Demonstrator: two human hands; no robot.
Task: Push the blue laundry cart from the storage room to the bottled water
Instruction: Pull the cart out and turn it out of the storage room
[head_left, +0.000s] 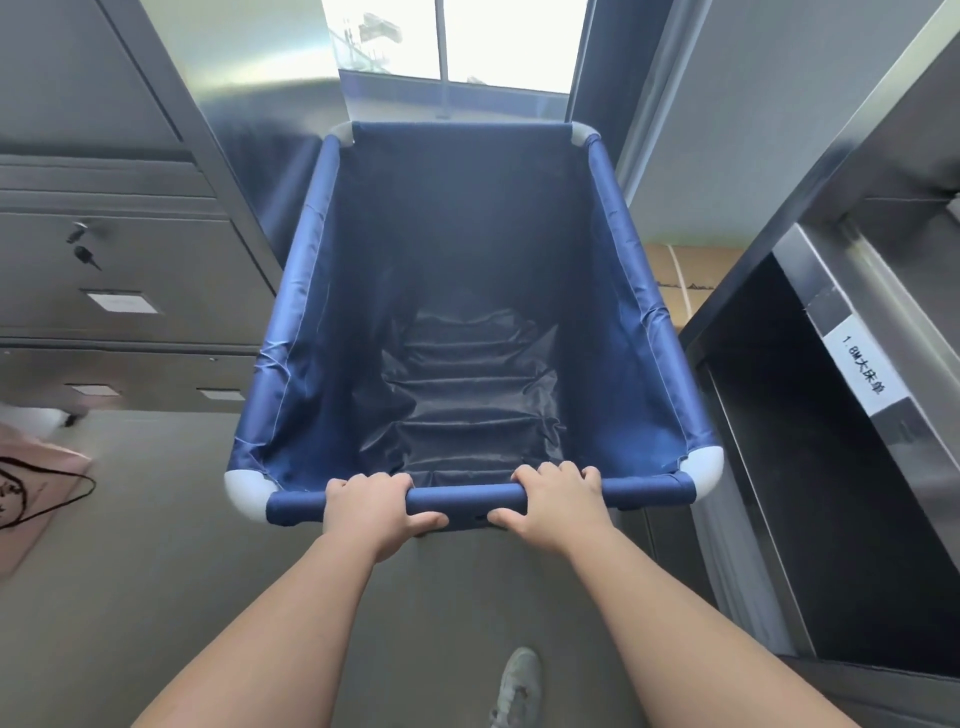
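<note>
Fingers (382, 480) of both hands curl tight over the near rail of the blue cart (467, 312) — left hand (371, 506), right hand (558, 506). Cart is empty, wedged between metal cabinet (119, 270) and steel shelf (857, 415). Bottled water isn't in view — the push looks barely begun.

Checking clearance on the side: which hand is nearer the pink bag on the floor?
Left. The left hand grips the cart bar on the pink bag's side; the right hand grips farther along.
</note>
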